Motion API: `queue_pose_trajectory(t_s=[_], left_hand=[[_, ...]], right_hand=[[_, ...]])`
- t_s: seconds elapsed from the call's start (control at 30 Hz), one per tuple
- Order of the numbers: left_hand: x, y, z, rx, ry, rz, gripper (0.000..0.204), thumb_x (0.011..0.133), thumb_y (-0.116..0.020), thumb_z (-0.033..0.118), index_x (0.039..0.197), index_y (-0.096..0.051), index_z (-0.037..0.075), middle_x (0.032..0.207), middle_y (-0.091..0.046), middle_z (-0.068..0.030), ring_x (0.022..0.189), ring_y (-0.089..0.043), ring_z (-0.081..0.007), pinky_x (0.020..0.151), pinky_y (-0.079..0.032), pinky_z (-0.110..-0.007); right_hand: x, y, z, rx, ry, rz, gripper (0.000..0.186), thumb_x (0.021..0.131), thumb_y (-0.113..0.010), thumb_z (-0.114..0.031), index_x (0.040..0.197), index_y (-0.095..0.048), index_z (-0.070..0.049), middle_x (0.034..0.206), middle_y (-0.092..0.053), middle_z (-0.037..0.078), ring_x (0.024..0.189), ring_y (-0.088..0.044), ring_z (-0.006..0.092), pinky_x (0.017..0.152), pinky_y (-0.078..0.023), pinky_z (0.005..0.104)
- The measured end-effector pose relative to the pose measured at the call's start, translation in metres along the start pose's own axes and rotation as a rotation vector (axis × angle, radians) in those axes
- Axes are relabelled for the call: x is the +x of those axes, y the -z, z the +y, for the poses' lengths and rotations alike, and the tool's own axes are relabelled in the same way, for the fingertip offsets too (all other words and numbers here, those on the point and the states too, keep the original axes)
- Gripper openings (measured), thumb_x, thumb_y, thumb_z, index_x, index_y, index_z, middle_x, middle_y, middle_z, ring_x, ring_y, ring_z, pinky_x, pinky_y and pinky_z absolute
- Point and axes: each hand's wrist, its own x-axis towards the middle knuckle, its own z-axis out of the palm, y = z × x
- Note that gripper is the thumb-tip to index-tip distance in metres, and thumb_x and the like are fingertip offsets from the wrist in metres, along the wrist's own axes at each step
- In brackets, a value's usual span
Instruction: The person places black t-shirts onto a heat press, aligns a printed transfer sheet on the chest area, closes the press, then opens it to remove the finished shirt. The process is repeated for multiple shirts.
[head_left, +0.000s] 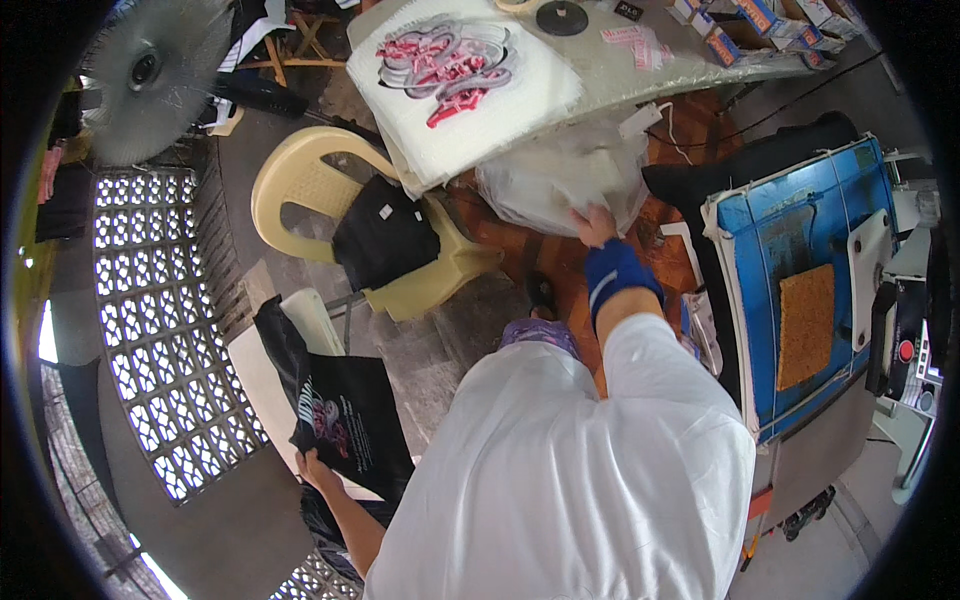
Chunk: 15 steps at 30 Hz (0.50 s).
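Note:
My left hand (316, 470) grips the lower edge of a black fabric piece (350, 420) printed in white, pink and red, lying over a white board (256, 382) at the lower left. My right hand (594, 222), with a blue band on the wrist, has its fingers closed on translucent plastic (545, 172) beneath the table's edge. Above it on the table (635, 95) lies a white sheet (385, 115) with a pink, red and grey graphic.
A yellow plastic chair (450, 275) holds folded black fabric (385, 240). A blue heat press (755, 330) with an orange-brown pad (805, 325) stands right. A fan (145, 70) is upper left, open cartons (760, 25) sit top right, and a patterned block wall (175, 330) borders the left.

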Motion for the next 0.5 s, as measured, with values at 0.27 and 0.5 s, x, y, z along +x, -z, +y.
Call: queue_pose_trajectory(t_s=[0.27,0.5], left_hand=[[-0.096,-0.118,0.124,0.434,-0.691,-0.254,0.025,0.083,-0.065,0.000,0.108,-0.065,-0.006,0.134,-0.062,-0.0239,0.127,-0.058,-0.0375,0.109,-0.044,-0.043],[-0.174,-0.138,0.164,0.032,-0.814,-0.908,0.010,0.087,-0.071,0.004,0.097,-0.070,0.001,0.122,-0.070,-0.0212,0.113,-0.067,-0.0402,0.099,-0.053,-0.046]], right_hand=[[-0.065,0.026,-0.214,0.752,0.093,-0.874,0.060,0.101,-0.056,-0.046,0.131,-0.060,0.006,0.121,-0.068,0.029,0.105,-0.069,0.0480,0.088,-0.056,0.0550],[-0.226,0.129,-0.396,0.278,0.620,-0.519,0.047,0.088,-0.069,-0.039,0.092,-0.075,0.008,0.087,-0.072,0.032,0.092,-0.073,0.0464,0.083,-0.058,0.0494]])
